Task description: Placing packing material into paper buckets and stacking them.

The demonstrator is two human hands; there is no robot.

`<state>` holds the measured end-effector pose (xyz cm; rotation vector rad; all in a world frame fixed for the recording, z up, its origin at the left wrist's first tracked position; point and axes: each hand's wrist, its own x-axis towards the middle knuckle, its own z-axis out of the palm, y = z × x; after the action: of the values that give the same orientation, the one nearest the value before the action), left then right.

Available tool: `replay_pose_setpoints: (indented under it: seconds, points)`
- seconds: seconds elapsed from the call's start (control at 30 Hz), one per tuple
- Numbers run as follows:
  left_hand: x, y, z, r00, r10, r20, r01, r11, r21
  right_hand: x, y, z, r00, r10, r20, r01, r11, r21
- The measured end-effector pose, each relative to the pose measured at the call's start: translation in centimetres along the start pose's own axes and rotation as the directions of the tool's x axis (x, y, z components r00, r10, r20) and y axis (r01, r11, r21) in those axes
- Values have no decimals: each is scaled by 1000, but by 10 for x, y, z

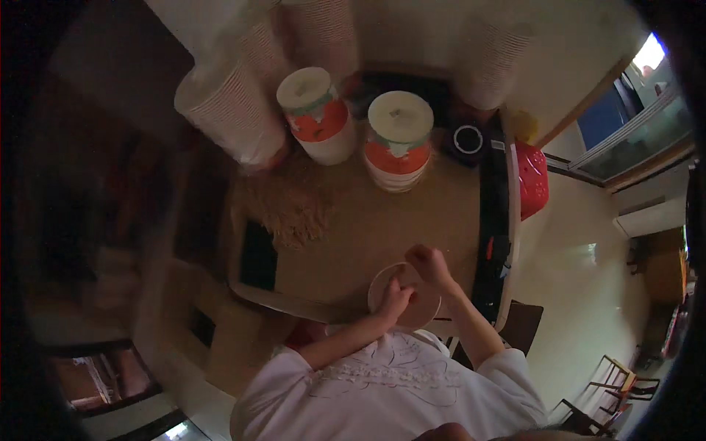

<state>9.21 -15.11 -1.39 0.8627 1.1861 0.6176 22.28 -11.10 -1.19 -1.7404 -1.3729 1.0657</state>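
A round, pale tub (427,316) rests at the table's near edge, against my white shirt. My left hand (396,299) reaches over its round face, thumb pointing up and fingers curled; whatever they pinch is too small and dim to make out. Close by, at the tub's far right rim, my right hand (429,264) is closed like a fist, its fingertips hidden. Farther back stand a stack of printed white, orange and green tubs (397,158) and a similar printed stack (321,132) to its left. A loose heap of tan strands (294,213) lies on the brown tabletop (353,235).
Tall stacks of white tubs (228,110) lean at the back left, another stack (494,62) at the back right. A dark round object with a pale ring (468,140) sits by it. Beyond the right edge are a red plastic item (532,180) and wooden chairs (610,386).
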Motion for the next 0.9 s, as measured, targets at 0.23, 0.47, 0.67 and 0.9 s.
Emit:
replay_pose_setpoints:
  seconds: [0.23, 0.47, 0.67, 0.9]
  points:
    - [51, -53, -7, 970, -235, -68, 171, 848, -501, -6, 5, 9, 991, -59, -118, 63, 997, 35]
    - [51, -34, -14, 976, -190, -105, 172, 972, -162, -15, 14, 11, 977, -96, -191, 105, 994, 36]
    - [62, -46, -17, 998, 51, -36, -51, 999, -13, -7, 5, 23, 977, -5, -214, -3, 999, -35]
    - [62, 33, -47, 930, 235, 283, -368, 608, 704, 8, 8, 15, 975, -219, -45, 211, 968, -133]
